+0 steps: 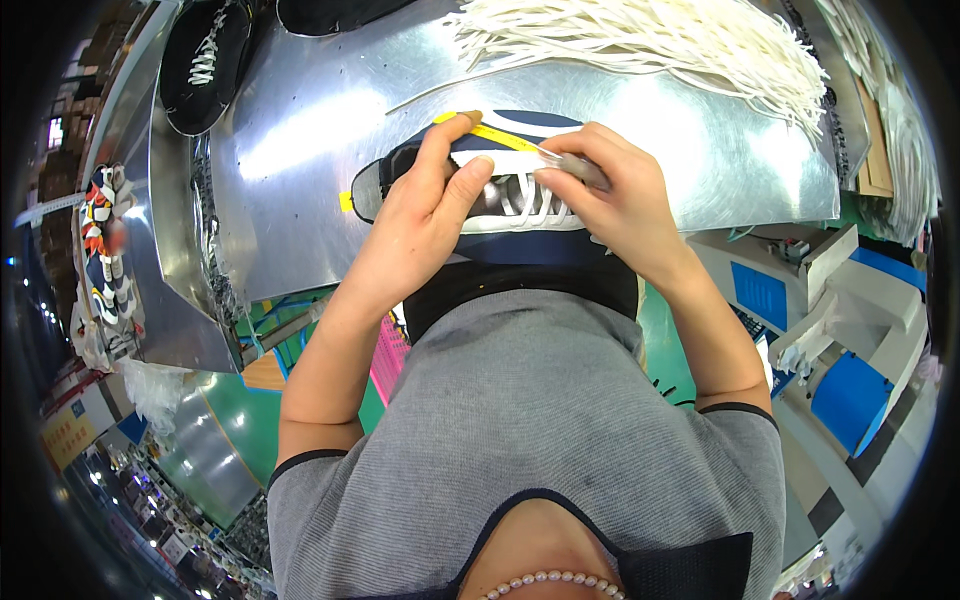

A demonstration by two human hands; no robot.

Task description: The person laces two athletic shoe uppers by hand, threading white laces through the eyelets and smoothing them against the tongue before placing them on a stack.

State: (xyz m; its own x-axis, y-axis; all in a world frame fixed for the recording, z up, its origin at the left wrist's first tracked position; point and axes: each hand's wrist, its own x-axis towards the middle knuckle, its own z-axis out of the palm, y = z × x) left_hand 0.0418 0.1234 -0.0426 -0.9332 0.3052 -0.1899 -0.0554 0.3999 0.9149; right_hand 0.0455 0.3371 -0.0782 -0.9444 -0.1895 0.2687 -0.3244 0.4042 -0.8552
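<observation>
Beside the heaped white laces (640, 45), a navy-and-white lace-up shoe (512, 203) is lying, probably light, pliable, best held by its sides; the left hand (425, 205), fingers parted, is gripping it, the right hand (625, 190) tightly pinching a grey-handled tool (584, 170).

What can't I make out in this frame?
In the head view:
Left hand: some fingers, hidden behind the hand itself.
Laced shoe: the parts under the left hand, covered by it.
Tool: its full handle, partly covered by the right hand.
Black item: its full shape, cut off by the upper edge.
Colourful items: details, too small near the left rim.
</observation>
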